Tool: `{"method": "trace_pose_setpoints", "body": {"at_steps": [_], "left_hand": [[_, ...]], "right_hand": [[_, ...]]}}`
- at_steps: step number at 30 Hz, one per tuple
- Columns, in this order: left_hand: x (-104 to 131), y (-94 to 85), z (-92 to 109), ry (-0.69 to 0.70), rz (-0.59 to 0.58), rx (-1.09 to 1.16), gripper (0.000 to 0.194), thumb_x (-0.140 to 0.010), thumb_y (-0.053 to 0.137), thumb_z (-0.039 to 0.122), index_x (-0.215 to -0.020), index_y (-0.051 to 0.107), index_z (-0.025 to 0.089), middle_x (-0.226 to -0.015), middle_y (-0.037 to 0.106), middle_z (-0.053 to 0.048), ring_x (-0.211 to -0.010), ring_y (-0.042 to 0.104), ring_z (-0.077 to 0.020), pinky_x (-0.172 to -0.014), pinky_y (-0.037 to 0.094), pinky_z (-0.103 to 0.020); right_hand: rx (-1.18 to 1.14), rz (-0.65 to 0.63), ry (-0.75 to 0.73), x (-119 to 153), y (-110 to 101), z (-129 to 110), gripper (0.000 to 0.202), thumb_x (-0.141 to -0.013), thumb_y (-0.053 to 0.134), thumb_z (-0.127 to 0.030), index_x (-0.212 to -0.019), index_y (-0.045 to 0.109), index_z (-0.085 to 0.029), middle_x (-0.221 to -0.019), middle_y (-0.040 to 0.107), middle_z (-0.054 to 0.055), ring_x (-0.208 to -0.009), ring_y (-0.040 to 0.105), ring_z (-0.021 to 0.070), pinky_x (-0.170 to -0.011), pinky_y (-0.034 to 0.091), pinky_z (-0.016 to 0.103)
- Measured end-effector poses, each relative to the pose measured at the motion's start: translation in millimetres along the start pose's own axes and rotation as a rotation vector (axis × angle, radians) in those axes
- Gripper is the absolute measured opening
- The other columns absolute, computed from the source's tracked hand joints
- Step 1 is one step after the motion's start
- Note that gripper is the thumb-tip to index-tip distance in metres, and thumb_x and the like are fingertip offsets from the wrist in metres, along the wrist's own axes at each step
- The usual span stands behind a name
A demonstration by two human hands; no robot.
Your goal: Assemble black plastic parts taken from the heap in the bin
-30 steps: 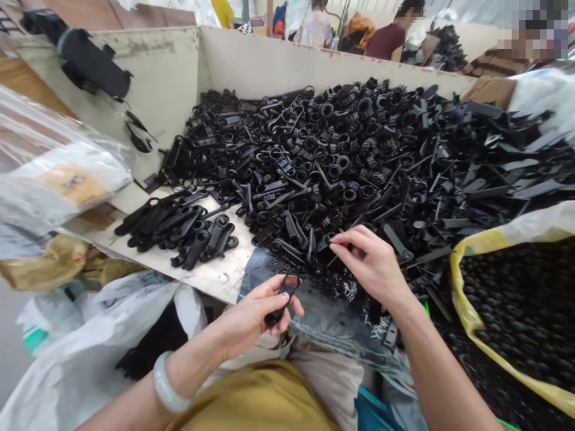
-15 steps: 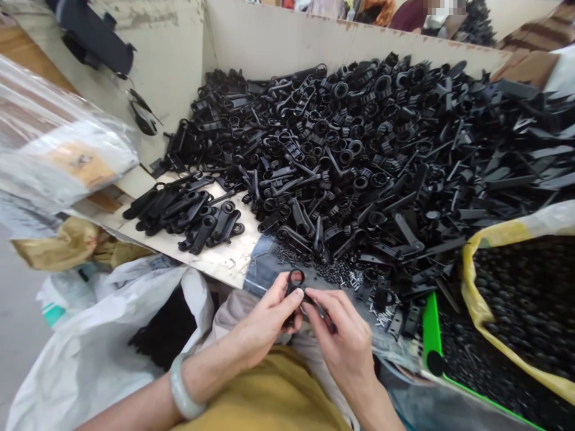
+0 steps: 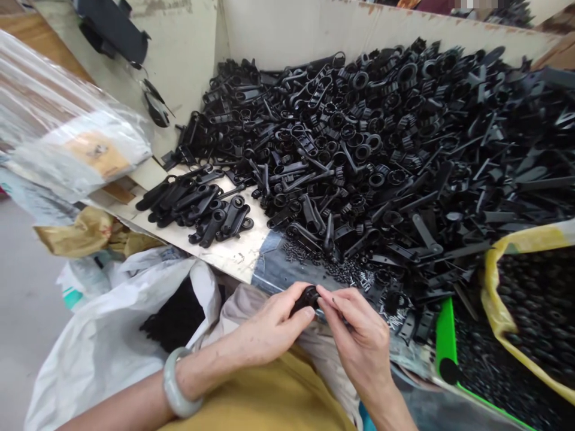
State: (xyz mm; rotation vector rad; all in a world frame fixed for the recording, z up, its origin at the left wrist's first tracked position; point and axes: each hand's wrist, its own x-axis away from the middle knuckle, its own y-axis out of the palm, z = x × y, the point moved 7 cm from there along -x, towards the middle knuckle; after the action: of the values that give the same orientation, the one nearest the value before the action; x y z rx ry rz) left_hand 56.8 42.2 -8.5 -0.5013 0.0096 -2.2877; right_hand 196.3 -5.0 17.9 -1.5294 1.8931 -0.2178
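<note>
My left hand (image 3: 287, 317) is closed around a black plastic part (image 3: 309, 297) in front of my lap, just off the table's front edge. The fingertips of my right hand (image 3: 350, 317) are pinched together at the part's right side; what they hold, if anything, is too small to name. Behind my hands lie small black pieces (image 3: 305, 254) and silvery screws (image 3: 363, 279) on a dark sheet. A group of elongated black parts (image 3: 197, 206) rests on the pale tabletop (image 3: 242, 260) to the left.
A large heap of black parts (image 3: 336, 143) fills the table behind. At the right stand a green-edged tray (image 3: 444, 338) and a yellow-rimmed bag (image 3: 492, 293) of black pieces. A white sack (image 3: 90, 365) with black contents is at the lower left. Plastic-wrapped packages (image 3: 67, 137) lie at the left.
The black part has turned in my left hand, so its ring no longer stands upright. My right fingers have shifted to its upper right side. The whole view has shifted slightly.
</note>
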Motion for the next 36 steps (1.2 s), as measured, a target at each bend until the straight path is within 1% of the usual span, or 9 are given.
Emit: {"method": "trace_pose_setpoints", "body": {"at_steps": [2,10,16,23,26,29,32,34,36], "left_hand": [[0,0.4,0,0.01,0.002,-0.059,0.032,-0.1,0.047,0.038,-0.124,0.06,0.021,-0.113,0.069,-0.006,-0.105,0.062,-0.023,-0.095,0.045,-0.037],[2,0.0,-4,0.02,-0.02,-0.24,0.023,-0.101,0.046,0.04,-0.103,0.06,0.022,-0.092,0.067,-0.001,-0.085,0.06,-0.0197,-0.079,0.045,-0.033],[4,0.2,-4,0.022,-0.178,-0.224,0.02,-0.099,0.05,0.038,-0.092,0.058,0.021,-0.081,0.063,0.002,-0.074,0.057,-0.016,-0.068,0.041,-0.028],[12,10.9,-6,0.115,-0.388,-0.208,0.012,-0.099,0.05,0.03,-0.092,0.053,0.021,-0.07,0.054,0.005,-0.063,0.051,-0.0136,-0.06,0.035,-0.027],[19,15.1,-6,0.107,-0.355,-0.13,0.016,-0.102,0.047,0.032,-0.097,0.057,0.021,-0.072,0.058,0.003,-0.065,0.055,-0.0142,-0.063,0.04,-0.026],[22,10.5,-4,0.125,-0.181,-0.136,0.024,-0.104,0.045,0.035,-0.117,0.061,0.022,-0.095,0.071,-0.003,-0.086,0.066,-0.0191,-0.076,0.047,-0.029],[22,4.9,-6,0.163,-0.057,-0.354,0.029,-0.104,0.043,0.028,-0.126,0.061,0.024,-0.106,0.074,-0.007,-0.092,0.069,-0.0228,-0.08,0.049,-0.032],[19,0.7,-10,0.189,0.011,-0.537,0.03,-0.101,0.042,0.019,-0.122,0.064,0.022,-0.098,0.073,-0.008,-0.081,0.069,-0.0223,-0.076,0.051,-0.033],[16,-2.6,-11,0.248,0.084,-0.668,0.034,-0.098,0.042,0.013,-0.124,0.064,0.022,-0.098,0.072,-0.009,-0.082,0.068,-0.0233,-0.079,0.053,-0.035]], "right_hand": [[0.021,-0.02,-0.045,-1,1,-3,0.035,-0.096,0.062,-0.004,-0.124,0.073,-0.022,-0.092,0.067,0.004,-0.074,0.067,0.0127,-0.065,0.055,0.022],[0.163,-0.169,-0.228,0,2,-14,0.034,-0.1,0.054,-0.004,-0.13,0.066,-0.017,-0.09,0.067,0.006,-0.072,0.069,0.013,-0.063,0.057,0.021],[0.171,-0.316,-0.354,9,2,-17,0.039,-0.1,0.051,-0.004,-0.136,0.06,-0.013,-0.095,0.07,0.009,-0.074,0.071,0.0148,-0.064,0.057,0.023],[0.109,-0.425,-0.435,16,2,-28,0.044,-0.1,0.048,-0.003,-0.142,0.057,-0.014,-0.086,0.071,0.007,-0.071,0.069,0.0149,-0.06,0.056,0.022],[0.009,-0.388,-0.311,12,-2,-24,0.041,-0.1,0.053,-0.008,-0.138,0.063,-0.02,-0.088,0.069,0.005,-0.072,0.068,0.014,-0.062,0.056,0.022],[-0.098,-0.269,0.037,7,-1,-4,0.047,-0.097,0.064,-0.017,-0.143,0.059,-0.024,-0.079,0.064,-0.002,-0.061,0.061,0.0115,-0.057,0.054,0.021],[-0.223,-0.173,0.3,12,13,12,0.042,-0.095,0.067,-0.024,-0.137,0.065,-0.022,-0.075,0.064,-0.003,-0.057,0.056,0.0107,-0.055,0.052,0.021],[-0.299,-0.141,0.387,16,26,18,0.034,-0.094,0.067,-0.03,-0.125,0.073,-0.019,-0.076,0.067,0.0,-0.06,0.058,0.0123,-0.057,0.054,0.023],[-0.357,-0.102,0.464,18,35,23,0.034,-0.093,0.068,-0.035,-0.121,0.076,-0.018,-0.081,0.072,0.003,-0.064,0.062,0.0142,-0.06,0.056,0.025]]}}
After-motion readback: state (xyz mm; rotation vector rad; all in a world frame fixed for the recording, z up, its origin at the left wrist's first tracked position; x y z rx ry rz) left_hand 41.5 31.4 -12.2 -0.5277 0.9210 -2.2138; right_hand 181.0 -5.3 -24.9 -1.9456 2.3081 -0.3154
